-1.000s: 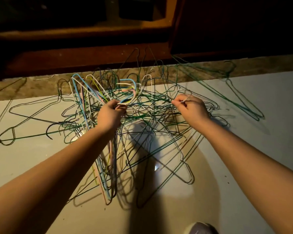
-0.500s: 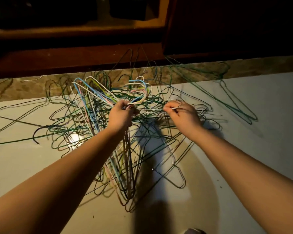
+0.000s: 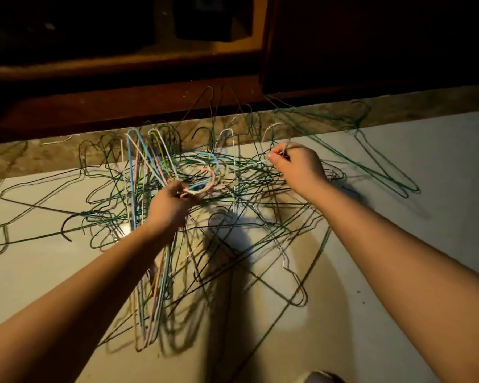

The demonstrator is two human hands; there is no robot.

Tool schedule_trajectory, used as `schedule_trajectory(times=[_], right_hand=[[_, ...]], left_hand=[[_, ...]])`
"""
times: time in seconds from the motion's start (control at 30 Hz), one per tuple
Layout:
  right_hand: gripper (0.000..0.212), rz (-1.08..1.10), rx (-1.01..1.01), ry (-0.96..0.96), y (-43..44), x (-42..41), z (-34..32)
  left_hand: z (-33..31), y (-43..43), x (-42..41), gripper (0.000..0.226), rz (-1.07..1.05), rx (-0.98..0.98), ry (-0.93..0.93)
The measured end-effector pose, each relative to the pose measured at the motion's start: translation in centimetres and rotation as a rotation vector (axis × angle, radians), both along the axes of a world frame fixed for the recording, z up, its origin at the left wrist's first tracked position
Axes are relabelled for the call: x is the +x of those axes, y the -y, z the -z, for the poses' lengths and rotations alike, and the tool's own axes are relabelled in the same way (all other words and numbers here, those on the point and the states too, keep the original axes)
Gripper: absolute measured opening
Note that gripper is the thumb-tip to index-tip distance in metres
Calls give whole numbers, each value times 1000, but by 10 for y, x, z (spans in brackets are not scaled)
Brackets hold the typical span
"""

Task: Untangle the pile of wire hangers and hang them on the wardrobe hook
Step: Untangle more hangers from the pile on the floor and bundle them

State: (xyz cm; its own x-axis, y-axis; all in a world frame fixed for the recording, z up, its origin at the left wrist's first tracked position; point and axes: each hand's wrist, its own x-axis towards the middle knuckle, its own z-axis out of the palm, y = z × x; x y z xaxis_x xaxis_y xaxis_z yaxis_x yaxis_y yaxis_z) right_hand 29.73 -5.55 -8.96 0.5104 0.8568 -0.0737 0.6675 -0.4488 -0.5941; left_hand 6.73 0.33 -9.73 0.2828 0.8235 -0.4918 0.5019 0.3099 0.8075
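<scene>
Left hand (image 3: 169,206) grips hanger bundle (image 3: 150,272); right hand (image 3: 299,164) pinches wire (image 3: 256,163)

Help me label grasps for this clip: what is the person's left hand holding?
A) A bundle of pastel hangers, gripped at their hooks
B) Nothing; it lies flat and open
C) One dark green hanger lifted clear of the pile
A: the left hand has its fingers curled round the hook end of the pastel hangers, whose bodies trail back along the forearm, while the right hand pinches a pale wire in the pile.
</scene>
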Motion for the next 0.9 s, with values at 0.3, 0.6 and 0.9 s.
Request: schedule_trajectory(times=[0.3,0.6,0.9], right_hand=[[24,-11,-30,-69,3,-7,1],[21,39,87,-20,2,-10,-6],[18,4,72,-67,-3,-12,-6]], left_hand=[[-26,-26,-29,6,-115,104,65],[-63,-33,-62,15,-176,69,162],[-71,-48,-93,14,-197,222,89]])
